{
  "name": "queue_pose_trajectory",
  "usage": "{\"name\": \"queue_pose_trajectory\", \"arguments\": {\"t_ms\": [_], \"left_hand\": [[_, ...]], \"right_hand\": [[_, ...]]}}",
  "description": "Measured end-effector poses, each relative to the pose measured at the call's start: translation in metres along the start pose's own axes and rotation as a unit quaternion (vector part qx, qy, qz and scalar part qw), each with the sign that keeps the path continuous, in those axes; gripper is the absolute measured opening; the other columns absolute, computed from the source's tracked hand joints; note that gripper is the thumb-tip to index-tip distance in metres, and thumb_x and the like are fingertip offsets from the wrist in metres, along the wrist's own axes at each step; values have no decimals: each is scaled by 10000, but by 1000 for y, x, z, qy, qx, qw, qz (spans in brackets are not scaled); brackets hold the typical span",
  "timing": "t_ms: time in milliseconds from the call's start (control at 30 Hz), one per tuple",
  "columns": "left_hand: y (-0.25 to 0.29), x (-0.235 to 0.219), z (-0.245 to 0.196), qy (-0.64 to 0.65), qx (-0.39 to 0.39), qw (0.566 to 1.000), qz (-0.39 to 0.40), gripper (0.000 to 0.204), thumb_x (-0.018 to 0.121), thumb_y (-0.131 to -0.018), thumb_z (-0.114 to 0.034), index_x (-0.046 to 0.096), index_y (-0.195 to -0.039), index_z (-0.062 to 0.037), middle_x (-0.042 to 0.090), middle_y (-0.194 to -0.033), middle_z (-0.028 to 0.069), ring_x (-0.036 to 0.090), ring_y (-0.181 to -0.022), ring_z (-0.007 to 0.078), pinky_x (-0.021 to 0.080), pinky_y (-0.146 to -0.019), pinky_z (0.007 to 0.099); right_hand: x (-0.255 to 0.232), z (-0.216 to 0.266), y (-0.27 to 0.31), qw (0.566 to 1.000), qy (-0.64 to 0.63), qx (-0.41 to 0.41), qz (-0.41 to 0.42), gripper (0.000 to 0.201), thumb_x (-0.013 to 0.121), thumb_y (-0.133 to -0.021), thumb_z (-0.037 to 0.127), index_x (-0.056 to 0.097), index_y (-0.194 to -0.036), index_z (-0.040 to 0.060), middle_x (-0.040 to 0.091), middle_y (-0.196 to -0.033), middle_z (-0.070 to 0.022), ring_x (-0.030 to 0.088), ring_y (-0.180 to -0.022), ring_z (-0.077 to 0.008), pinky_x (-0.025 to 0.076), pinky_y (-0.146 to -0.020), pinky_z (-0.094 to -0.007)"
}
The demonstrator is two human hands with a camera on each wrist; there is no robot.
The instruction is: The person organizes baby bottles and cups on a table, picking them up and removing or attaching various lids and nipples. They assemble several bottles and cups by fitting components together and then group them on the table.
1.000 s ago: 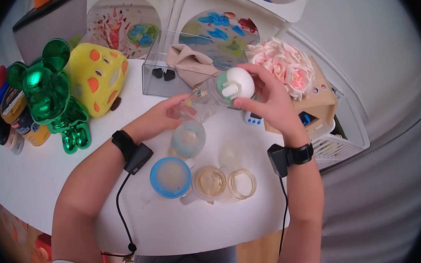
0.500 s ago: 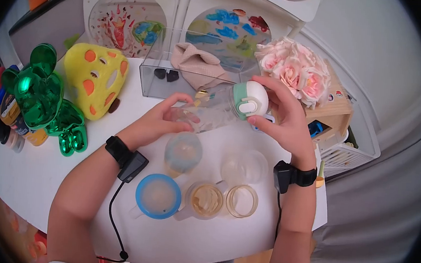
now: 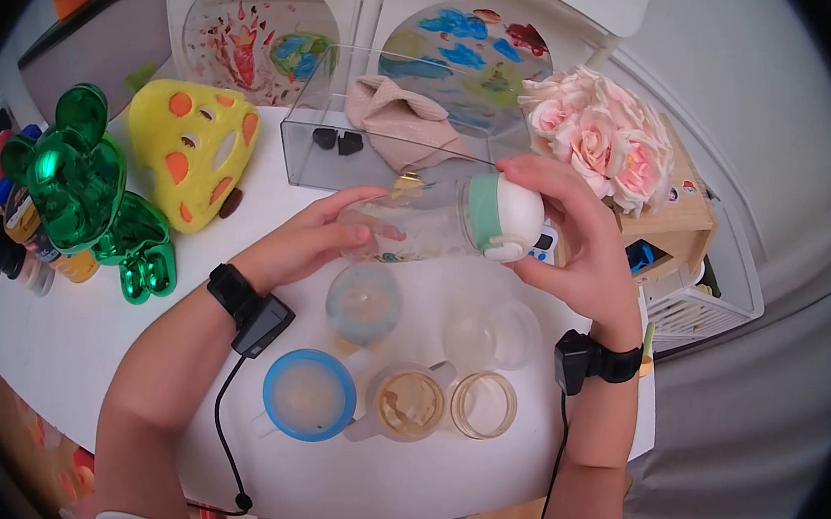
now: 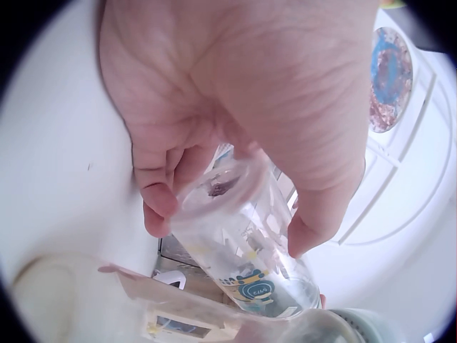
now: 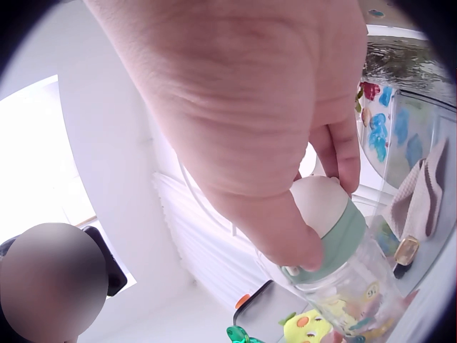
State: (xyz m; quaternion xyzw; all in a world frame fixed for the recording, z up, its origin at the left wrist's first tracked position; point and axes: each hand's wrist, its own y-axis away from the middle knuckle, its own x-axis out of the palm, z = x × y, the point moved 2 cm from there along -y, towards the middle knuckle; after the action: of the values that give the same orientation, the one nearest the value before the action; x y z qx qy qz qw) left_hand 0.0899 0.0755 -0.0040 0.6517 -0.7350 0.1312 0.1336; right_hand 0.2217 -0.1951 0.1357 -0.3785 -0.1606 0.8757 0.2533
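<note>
Both hands hold a clear water bottle point(image 3: 421, 222) on its side above the table. My left hand point(image 3: 308, 240) grips its base end, thumb on one side and fingers on the other, as the left wrist view shows. At the other end, my right hand point(image 3: 580, 244) grips the white and green lid point(image 5: 332, 221) between thumb and fingers. Printed pictures show on the bottle's clear wall. Below it on the table stand a frosted round-topped container point(image 3: 363, 304), a blue-rimmed cup point(image 3: 313, 354), a mug point(image 3: 432, 409) and a glass jar point(image 3: 486, 376).
Behind the bottle stands a clear box point(image 3: 310, 166) with a beige cloth point(image 3: 403, 125) in it. A green shiny bear figure point(image 3: 82, 176) and a yellow plush point(image 3: 187, 156) stand at left. Pink flowers point(image 3: 604, 143) and a wooden box point(image 3: 681, 223) are at right.
The bottle has turned from slanting to nearly level, its lid end coming rightward and down with my right hand. My left hand has kept its grip on the base. The head view has shifted slightly.
</note>
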Motion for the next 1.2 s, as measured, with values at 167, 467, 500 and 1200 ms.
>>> {"name": "queue_pose_trajectory", "arguments": {"t_ms": [167,467,500,1200], "left_hand": [[-2,-8,5,24,-9,999,21,785,722,-1024,-372,337,-1648,-92,547,-1549,143,585,-1383,277,529,-1093,422],[-2,-11,7,38,10,999,14,686,701,-1056,-384,385,-1608,-127,495,-1577,104,590,-1354,271,543,-1070,424],[-1,-12,8,31,12,999,4,677,704,-1058,-373,386,-1604,-130,509,-1566,129,596,-1346,273,547,-1065,419],[0,-2,4,2,20,999,-48,603,586,-1115,-437,413,-1572,-84,645,-1431,203,704,-1175,272,588,-997,358]], "right_hand": [[1,-1,0,998,33,-61,12,698,736,-707,-43,676,-1387,106,663,-1447,-107,634,-1323,-271,523,-1104,-388],[10,11,2,988,143,42,-46,533,900,-795,205,676,-1252,49,714,-1145,-94,708,-966,-222,574,-810,-339],[11,9,3,979,179,75,-56,532,917,-816,270,672,-1230,43,714,-1058,-93,707,-876,-214,565,-741,-332],[8,17,6,990,128,57,-5,613,878,-821,115,657,-1392,92,676,-1347,-104,656,-1196,-281,555,-954,-356]]}}
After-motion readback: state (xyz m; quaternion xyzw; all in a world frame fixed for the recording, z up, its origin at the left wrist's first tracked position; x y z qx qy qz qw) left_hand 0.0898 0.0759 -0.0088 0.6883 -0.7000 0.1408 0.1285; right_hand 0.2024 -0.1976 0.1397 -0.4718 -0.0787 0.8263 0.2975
